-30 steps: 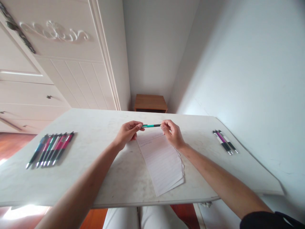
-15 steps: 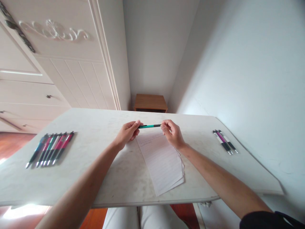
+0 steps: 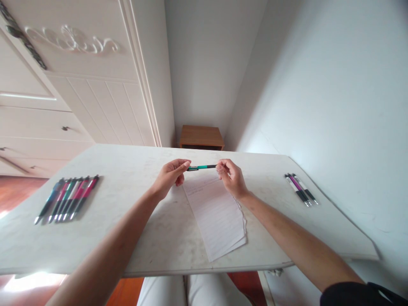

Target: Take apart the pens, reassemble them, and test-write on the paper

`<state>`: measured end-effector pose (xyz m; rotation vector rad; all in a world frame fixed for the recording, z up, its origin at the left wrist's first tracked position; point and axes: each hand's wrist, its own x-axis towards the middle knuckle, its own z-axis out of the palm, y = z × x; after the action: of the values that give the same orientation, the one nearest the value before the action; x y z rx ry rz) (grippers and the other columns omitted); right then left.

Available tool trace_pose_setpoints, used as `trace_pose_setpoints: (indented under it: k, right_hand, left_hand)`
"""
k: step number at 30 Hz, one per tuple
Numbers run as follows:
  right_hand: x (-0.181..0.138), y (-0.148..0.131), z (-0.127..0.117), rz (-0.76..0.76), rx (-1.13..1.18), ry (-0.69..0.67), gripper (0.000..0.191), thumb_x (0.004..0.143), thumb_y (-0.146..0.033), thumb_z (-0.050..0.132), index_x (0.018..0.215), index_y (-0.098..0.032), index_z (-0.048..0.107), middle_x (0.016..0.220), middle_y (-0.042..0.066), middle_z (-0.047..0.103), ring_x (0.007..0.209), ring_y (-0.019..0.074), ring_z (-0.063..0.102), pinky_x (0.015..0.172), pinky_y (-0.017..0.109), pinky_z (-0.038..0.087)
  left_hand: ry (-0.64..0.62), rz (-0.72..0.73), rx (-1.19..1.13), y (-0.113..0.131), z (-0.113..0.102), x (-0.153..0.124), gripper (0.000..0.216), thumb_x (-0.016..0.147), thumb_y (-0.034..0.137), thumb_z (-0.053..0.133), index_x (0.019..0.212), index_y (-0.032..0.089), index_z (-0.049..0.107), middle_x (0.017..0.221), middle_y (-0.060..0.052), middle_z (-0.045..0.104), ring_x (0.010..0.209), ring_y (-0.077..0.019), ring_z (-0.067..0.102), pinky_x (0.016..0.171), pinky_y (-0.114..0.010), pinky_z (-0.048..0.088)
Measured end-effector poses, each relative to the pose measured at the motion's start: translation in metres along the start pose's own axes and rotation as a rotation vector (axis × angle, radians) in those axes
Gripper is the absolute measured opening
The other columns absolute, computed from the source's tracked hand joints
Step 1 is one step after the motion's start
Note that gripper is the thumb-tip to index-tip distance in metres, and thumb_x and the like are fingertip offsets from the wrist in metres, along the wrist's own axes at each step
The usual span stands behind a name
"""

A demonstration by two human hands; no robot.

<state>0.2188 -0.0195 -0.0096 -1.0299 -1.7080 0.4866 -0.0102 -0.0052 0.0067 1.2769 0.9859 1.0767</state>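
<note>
A teal and black pen (image 3: 201, 167) hangs level above the far end of a lined paper sheet (image 3: 216, 216). My left hand (image 3: 170, 177) pinches the pen's left end between thumb and forefinger. My right hand (image 3: 232, 177) pinches its right end, fingers curled. Both hands hover just over the white table (image 3: 134, 229), near its middle.
A row of several pens (image 3: 68, 198) lies at the table's left side. Three pens (image 3: 299, 189) lie near the right edge, close to the wall. A white wardrobe (image 3: 79, 85) stands behind on the left and a small wooden stand (image 3: 200, 137) beyond the table.
The pen and both hands have risen very slightly. My left fingers have shifted a little on the pen's end. Nothing else has moved.
</note>
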Motion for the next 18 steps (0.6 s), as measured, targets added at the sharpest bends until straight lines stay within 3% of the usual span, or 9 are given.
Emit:
trace_pose_setpoints:
  k: [5,10,15,18]
  right_hand:
    - [-0.0001,0.0,0.0004,-0.02,0.006,-0.002,0.023,0.096,-0.041,0.049,0.087,-0.02,0.054,0.072,0.0,0.056,0.058,0.0116,0.054,0.059,0.025,0.045]
    - [-0.0005,-0.0003,0.0005,-0.025,-0.005,-0.013,0.024,0.096,-0.042,0.048,0.087,-0.02,0.054,0.073,0.001,0.057,0.06,0.0123,0.055,0.059,0.026,0.045]
    - [-0.0005,-0.0005,0.0002,-0.011,-0.014,-0.007,0.024,0.096,-0.043,0.049,0.089,-0.02,0.054,0.074,0.001,0.058,0.061,0.0129,0.055,0.058,0.026,0.045]
    - [-0.0006,0.0,-0.0001,-0.011,-0.02,-0.001,0.023,0.096,-0.042,0.049,0.09,-0.02,0.054,0.073,0.001,0.057,0.061,0.0131,0.055,0.059,0.026,0.045]
  left_hand:
    - [-0.011,-0.081,0.016,0.0002,0.0007,-0.0004,0.056,0.076,0.066,0.064,0.097,0.014,0.066,0.075,-0.005,0.068,0.041,-0.0059,0.042,0.036,-0.021,0.025]
    - [-0.07,-0.049,0.099,0.0018,0.0004,-0.0014,0.047,0.079,0.06,0.064,0.069,0.014,0.064,0.05,0.0,0.056,0.038,-0.005,0.033,0.039,-0.021,0.022]
    - [-0.03,0.034,0.031,0.002,0.0015,-0.0005,0.041,0.074,0.052,0.073,0.083,0.013,0.068,0.077,-0.008,0.07,0.045,-0.0056,0.039,0.041,-0.021,0.025]
    - [-0.006,0.059,0.01,0.0005,0.0018,0.0007,0.042,0.071,0.05,0.077,0.087,0.012,0.068,0.082,-0.009,0.071,0.048,-0.0061,0.042,0.043,-0.021,0.029]
